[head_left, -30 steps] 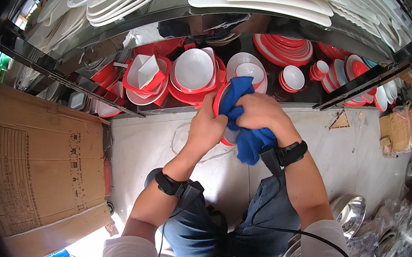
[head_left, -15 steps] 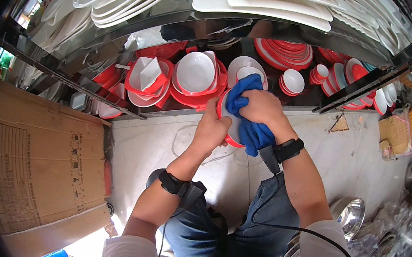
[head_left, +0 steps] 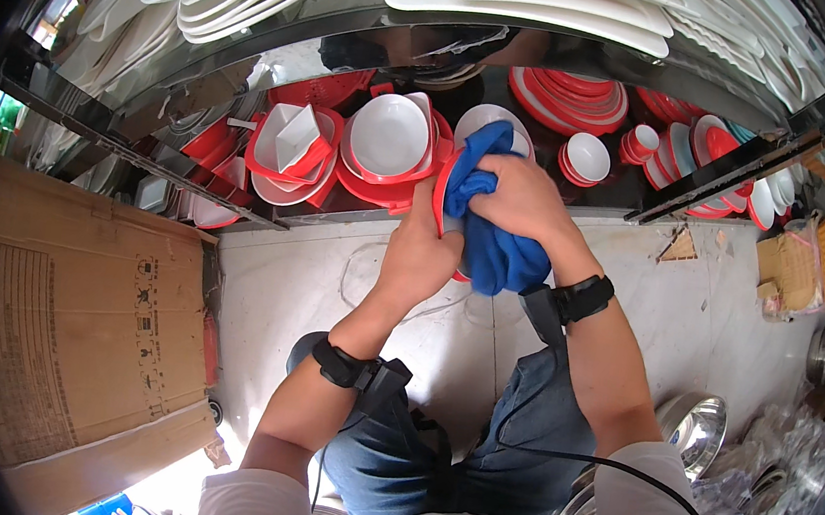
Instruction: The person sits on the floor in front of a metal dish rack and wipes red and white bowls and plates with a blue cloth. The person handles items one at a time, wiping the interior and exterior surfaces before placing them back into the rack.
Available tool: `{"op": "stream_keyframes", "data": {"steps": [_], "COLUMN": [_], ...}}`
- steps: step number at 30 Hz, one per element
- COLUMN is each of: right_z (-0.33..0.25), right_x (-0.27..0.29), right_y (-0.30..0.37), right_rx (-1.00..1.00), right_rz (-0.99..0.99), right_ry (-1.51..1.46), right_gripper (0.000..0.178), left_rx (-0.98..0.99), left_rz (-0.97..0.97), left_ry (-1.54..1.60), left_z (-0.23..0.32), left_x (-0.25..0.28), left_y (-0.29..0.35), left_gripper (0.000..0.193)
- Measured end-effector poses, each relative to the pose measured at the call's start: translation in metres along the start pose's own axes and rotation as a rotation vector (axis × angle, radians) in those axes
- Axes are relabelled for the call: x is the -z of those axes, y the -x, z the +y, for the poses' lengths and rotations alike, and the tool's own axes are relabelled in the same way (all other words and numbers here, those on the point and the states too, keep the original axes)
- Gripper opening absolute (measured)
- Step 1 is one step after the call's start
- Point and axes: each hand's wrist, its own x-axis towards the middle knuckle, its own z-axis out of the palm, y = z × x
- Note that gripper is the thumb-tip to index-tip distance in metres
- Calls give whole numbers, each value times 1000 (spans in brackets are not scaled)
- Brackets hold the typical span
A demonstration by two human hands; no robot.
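My left hand (head_left: 420,256) grips the edge of a red-rimmed dish (head_left: 440,192) with a white inside, held tilted in front of the low shelf. Pressed against the inside of that dish is a blue cloth (head_left: 499,257), bunched in my right hand (head_left: 524,199). The cloth covers much of the dish, so its full shape is hidden. Just behind, on the shelf, sit a round white bowl (head_left: 389,135) on stacked red dishes and a white plate (head_left: 487,120) partly hidden by the cloth.
Small red-and-white bowls (head_left: 587,156) and stacked red plates (head_left: 568,101) fill the lower shelf. White plates (head_left: 529,8) lie on the shelf above. A cardboard box (head_left: 84,324) stands at left; metal bowls (head_left: 694,433) and plastic wrapping (head_left: 790,488) lie at right.
The dish has turned more edge-on and moved slightly up and left. My right hand and the cloth have shifted up over it, with the cloth bunching differently.
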Motion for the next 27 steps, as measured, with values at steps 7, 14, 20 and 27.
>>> {"op": "stream_keyframes", "data": {"steps": [7,14,20,27], "right_z": [-12,-25,-4,-7], "right_x": [8,11,6,7], "right_y": [10,15,1,8], "right_rx": [-122,109,-11,-131], "right_rz": [-35,-261,222,-15], "right_ry": [283,159,52,280], "right_gripper": [40,36,36,40], "left_rx": [224,9,114,230], "left_rz": [-22,46,-8,11], "left_ry": [222,0,154,195], "left_z": [16,-12,10,19], "left_x": [4,2,-3,0], "left_y": [-3,-7,-3,-4], "left_gripper": [75,77,77,71]}}
